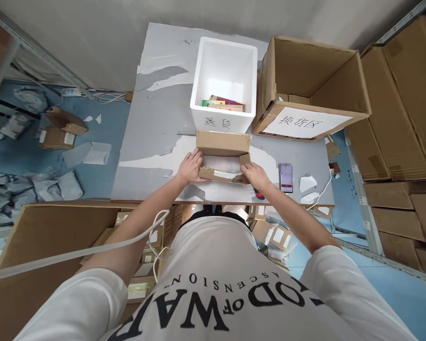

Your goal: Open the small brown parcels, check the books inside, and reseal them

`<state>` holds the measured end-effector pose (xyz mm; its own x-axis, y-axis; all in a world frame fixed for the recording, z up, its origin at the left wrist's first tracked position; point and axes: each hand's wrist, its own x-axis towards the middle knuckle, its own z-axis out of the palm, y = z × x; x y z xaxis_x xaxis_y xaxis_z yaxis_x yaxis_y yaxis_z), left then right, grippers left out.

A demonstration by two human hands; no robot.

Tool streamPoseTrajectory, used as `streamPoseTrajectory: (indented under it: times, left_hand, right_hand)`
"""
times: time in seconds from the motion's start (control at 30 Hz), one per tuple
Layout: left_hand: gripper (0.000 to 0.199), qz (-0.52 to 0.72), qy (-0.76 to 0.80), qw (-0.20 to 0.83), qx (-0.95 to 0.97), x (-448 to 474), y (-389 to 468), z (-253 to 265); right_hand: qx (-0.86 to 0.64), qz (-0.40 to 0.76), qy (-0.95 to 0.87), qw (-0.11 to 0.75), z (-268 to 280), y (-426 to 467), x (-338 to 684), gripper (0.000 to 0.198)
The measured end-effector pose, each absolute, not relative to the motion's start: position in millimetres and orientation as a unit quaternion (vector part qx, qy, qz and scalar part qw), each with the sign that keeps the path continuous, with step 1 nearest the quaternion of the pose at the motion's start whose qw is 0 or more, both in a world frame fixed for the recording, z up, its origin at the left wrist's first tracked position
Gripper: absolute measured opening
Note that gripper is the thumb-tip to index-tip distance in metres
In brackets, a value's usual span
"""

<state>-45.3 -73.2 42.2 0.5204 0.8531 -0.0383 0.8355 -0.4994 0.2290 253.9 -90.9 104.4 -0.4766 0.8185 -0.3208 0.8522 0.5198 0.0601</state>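
A small cardboard box [223, 143] lies opened on the table near its front edge, its lid flap raised at the far side. Something pale, perhaps plastic-wrapped, shows inside, but I cannot make out what it is. My left hand [190, 166] grips the box's left end, fingers over the edge. At the opposite end, my right hand [254, 174] is closed on the right side flap. A torn white label strip [224, 175] runs along the near flap. Partly hidden under my right wrist is a red and black object [258, 193].
Behind the box stand a white foam box [223, 122] with several colourful packs inside and a large carton [266, 94]. A phone [286, 178] and paper scraps [308, 183] lie to the right. A white cable [92, 248] crosses my left arm. Stacked cartons [394, 208] fill the right side.
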Motion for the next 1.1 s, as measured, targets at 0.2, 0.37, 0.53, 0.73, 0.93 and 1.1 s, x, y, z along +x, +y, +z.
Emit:
streamPoseTrajectory:
  times: [0.2,0.37,0.53,0.73,0.93,1.1]
  left_hand:
    - [0.089,0.040,0.518,0.109,0.848,-51,-75,40]
    - [0.091,0.037,0.519,0.103,0.848,-43,-75,42]
    - [0.091,0.003,0.492,0.089,0.866,-31,-73,54]
    - [0.077,-0.103,0.352,0.136,0.920,-38,-39,88]
    - [0.041,-0.014,0.214,0.160,0.964,36,0,99]
    - [0.028,-0.014,0.211,0.125,0.969,106,11,78]
  right_hand:
    - [0.461,-0.051,0.883,0.069,81,-121,271,0.029]
    - [0.469,-0.092,0.878,0.001,56,-127,286,0.030]
    - [0.459,-0.148,0.873,-0.072,49,-120,297,0.016]
    - [0.427,-0.177,0.885,-0.060,58,-106,306,0.013]
    - [0.392,-0.160,0.906,0.004,66,-97,291,0.027]
    - [0.394,-0.137,0.909,0.030,67,-94,281,0.020]
